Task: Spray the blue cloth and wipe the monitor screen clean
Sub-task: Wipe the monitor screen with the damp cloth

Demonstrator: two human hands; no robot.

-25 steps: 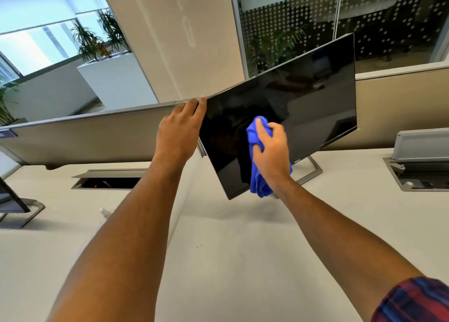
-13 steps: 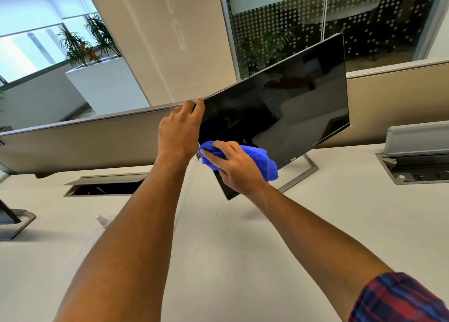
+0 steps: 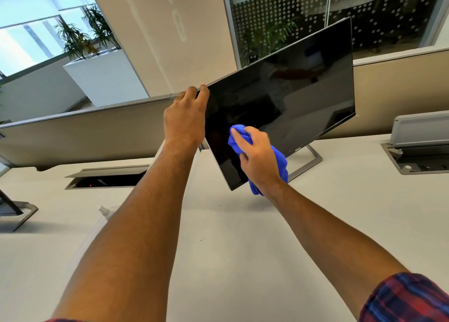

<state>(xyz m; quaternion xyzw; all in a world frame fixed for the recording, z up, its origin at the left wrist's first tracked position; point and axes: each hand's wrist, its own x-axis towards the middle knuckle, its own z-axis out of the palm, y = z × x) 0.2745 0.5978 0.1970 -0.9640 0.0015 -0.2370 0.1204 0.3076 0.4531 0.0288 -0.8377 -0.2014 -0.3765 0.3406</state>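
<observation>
Seemingly bunched under right hand (image 3: 257, 161) fingers (image 3: 239, 137), blue cloth (image 3: 279, 162) presses screen (image 3: 279, 98).

An open-plan office. A pale desk (image 3: 230, 249) fills the lower frame, backed by a beige partition (image 3: 85, 137) across the middle. Cable hatches (image 3: 107, 178) sit in the desktop, a monitor (image 3: 291, 98) stands at centre, and a dotted glass wall (image 3: 279, 13) and planter (image 3: 104, 76) lie behind.

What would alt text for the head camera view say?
A right hand presses a blue cloth against the lower left of a dark monitor, while the left hand grips its top left corner. The monitor stands on a white desk.
</observation>
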